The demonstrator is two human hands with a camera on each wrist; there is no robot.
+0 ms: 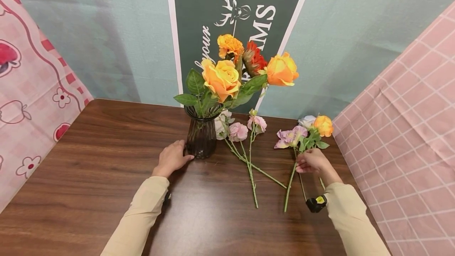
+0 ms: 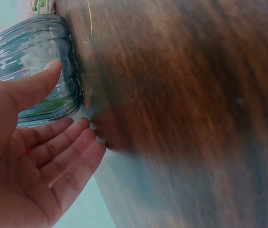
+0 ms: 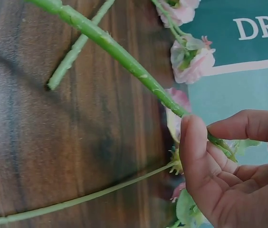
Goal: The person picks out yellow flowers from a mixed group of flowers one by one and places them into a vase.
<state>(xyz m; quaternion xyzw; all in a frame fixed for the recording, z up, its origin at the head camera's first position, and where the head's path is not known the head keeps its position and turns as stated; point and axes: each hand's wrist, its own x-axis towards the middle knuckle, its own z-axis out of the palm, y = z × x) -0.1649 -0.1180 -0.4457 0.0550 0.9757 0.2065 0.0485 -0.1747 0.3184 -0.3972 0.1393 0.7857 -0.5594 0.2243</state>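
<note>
A dark ribbed glass vase (image 1: 202,139) stands upright and holds orange roses (image 1: 222,79), an orange carnation (image 1: 230,46) and a red flower (image 1: 254,59). Beside its base is my left hand (image 1: 172,158), fingers extended. The thumb overlaps the vase's side in the left wrist view. My right hand (image 1: 314,162) pinches a green flower stem (image 3: 124,59) between thumb and index finger, over the table's right side. Just beyond that hand are a purple flower (image 1: 291,136), an orange bloom (image 1: 323,125) and a pale flower (image 1: 307,121); which bloom tops the pinched stem I cannot tell.
Pale pink flowers (image 1: 238,132) lie right of the vase, their long stems (image 1: 251,173) crossing on the wooden table (image 1: 117,161). Behind stands a blue-green cloth backdrop (image 1: 142,31). Pink cloths hang at the left and right. A black device (image 1: 316,204) sits by the right sleeve.
</note>
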